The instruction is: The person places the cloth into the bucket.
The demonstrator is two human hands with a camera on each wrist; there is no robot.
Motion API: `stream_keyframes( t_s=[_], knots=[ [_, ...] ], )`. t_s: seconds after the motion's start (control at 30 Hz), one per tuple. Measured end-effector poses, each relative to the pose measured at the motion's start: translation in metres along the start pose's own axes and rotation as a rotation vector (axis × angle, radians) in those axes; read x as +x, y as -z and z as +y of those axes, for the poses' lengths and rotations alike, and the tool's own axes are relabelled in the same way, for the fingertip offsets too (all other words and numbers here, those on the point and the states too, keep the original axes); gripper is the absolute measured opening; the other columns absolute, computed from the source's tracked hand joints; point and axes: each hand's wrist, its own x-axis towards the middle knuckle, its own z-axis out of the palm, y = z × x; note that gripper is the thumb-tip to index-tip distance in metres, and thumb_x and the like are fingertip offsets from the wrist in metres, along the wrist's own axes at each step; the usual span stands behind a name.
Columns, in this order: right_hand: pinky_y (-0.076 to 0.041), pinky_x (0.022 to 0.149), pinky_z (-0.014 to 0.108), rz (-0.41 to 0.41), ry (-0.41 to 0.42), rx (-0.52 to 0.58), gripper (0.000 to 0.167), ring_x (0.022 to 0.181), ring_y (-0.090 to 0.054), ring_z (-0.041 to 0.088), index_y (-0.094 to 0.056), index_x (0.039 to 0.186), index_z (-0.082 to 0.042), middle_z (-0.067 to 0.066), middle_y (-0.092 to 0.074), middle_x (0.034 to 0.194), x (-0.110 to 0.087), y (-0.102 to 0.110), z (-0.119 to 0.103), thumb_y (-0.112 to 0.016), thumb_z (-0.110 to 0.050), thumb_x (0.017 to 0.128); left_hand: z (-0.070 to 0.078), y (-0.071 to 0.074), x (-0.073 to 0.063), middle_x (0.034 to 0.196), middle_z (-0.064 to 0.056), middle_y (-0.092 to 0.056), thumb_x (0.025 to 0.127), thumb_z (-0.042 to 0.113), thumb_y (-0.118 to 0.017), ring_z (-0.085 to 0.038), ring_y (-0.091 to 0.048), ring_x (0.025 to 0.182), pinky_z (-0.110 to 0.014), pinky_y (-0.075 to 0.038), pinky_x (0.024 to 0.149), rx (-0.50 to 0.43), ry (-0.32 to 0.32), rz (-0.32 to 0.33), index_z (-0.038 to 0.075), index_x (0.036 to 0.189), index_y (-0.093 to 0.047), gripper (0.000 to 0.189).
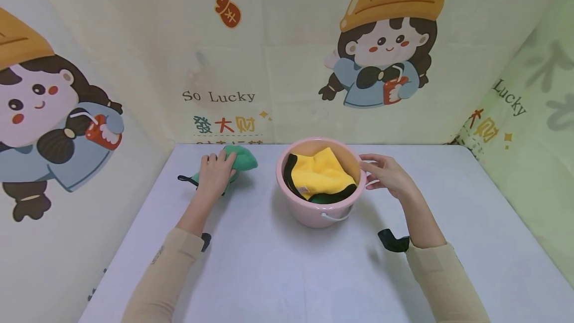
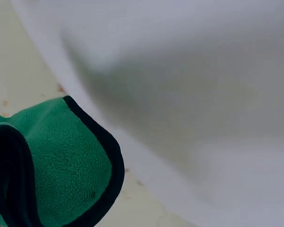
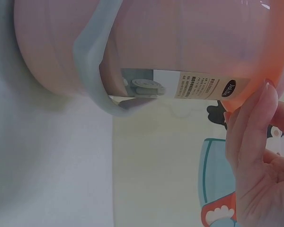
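My left hand point(image 1: 216, 171) grips a green cloth point(image 1: 242, 157) with black edging, lifted over the table's back left. Part of that cloth, its black border folded over, fills the lower left of the left wrist view. A pink bucket point(image 1: 309, 216) stands upright near the back middle. Inside it lies a yellow cloth point(image 1: 320, 171) with black trim, and a bit of green shows beneath. At the bucket's right side, my right hand point(image 1: 387, 176) touches the wall near the rim with fairly straight fingers point(image 3: 251, 123).
The bucket's white handle point(image 1: 336, 216) hangs down at its front right. A printed label point(image 3: 194, 85) is on the bucket's side. The white table point(image 1: 278, 273) meets a patterned backdrop point(image 1: 287, 64) at the back. Dark straps point(image 1: 393, 241) hang by the wrists.
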Motion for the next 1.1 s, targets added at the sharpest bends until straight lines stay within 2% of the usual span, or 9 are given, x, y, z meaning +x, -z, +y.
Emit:
stream_keyframes(
  t_s=[0.3, 0.47, 0.73, 0.93, 1.1],
  knots=[
    [-0.054, 0.066, 0.029, -0.006, 0.004, 0.004, 0.058, 0.07, -0.06, 0.015, -0.036, 0.137, -0.002, 0.019, -0.056, 0.108, 0.0, 0.001, 0.001, -0.054, -0.033, 0.091, 0.025, 0.029, 0.02, 0.091, -0.016, -0.056, 0.081, 0.028, -0.068, -0.036, -0.054, 0.076, -0.045, -0.042, 0.073, 0.029, -0.098, 0.242, 0.008, 0.1, -0.051, 0.033],
    [-0.054, 0.066, 0.029, -0.005, 0.012, 0.006, 0.057, 0.07, -0.06, 0.015, -0.037, 0.136, -0.002, 0.017, -0.057, 0.106, 0.0, 0.001, 0.002, -0.054, -0.033, 0.091, 0.042, 0.044, 0.031, 0.092, -0.014, -0.056, 0.081, 0.031, -0.069, -0.035, -0.054, 0.079, -0.044, -0.042, 0.075, 0.058, -0.151, 0.268, 0.009, 0.103, -0.053, 0.035],
    [-0.054, 0.066, 0.029, 0.003, 0.012, -0.001, 0.059, 0.071, -0.06, 0.015, -0.037, 0.137, -0.002, 0.019, -0.057, 0.106, 0.001, 0.0, 0.003, -0.054, -0.035, 0.091, 0.072, 0.06, 0.044, 0.092, -0.011, -0.059, 0.079, 0.033, -0.07, -0.031, -0.056, 0.079, -0.041, -0.045, 0.075, 0.119, -0.232, 0.363, 0.013, 0.105, -0.058, 0.035],
    [-0.054, 0.066, 0.029, 0.002, 0.016, -0.001, 0.059, 0.071, -0.061, 0.016, -0.036, 0.137, -0.003, 0.019, -0.056, 0.107, 0.0, -0.001, 0.003, -0.054, -0.034, 0.091, 0.093, 0.073, 0.05, 0.092, -0.009, -0.061, 0.082, 0.034, -0.067, -0.03, -0.057, 0.079, -0.041, -0.046, 0.077, 0.121, -0.272, 0.368, 0.015, 0.104, -0.059, 0.031],
    [-0.054, 0.065, 0.029, -0.001, 0.019, 0.006, 0.058, 0.071, -0.061, 0.016, -0.037, 0.137, -0.002, 0.019, -0.056, 0.106, 0.0, -0.001, 0.002, -0.054, -0.034, 0.091, 0.112, 0.081, 0.053, 0.09, -0.008, -0.06, 0.084, 0.034, -0.064, -0.028, -0.057, 0.078, -0.039, -0.045, 0.075, 0.134, -0.316, 0.403, 0.016, 0.102, -0.058, 0.026]
  ],
)
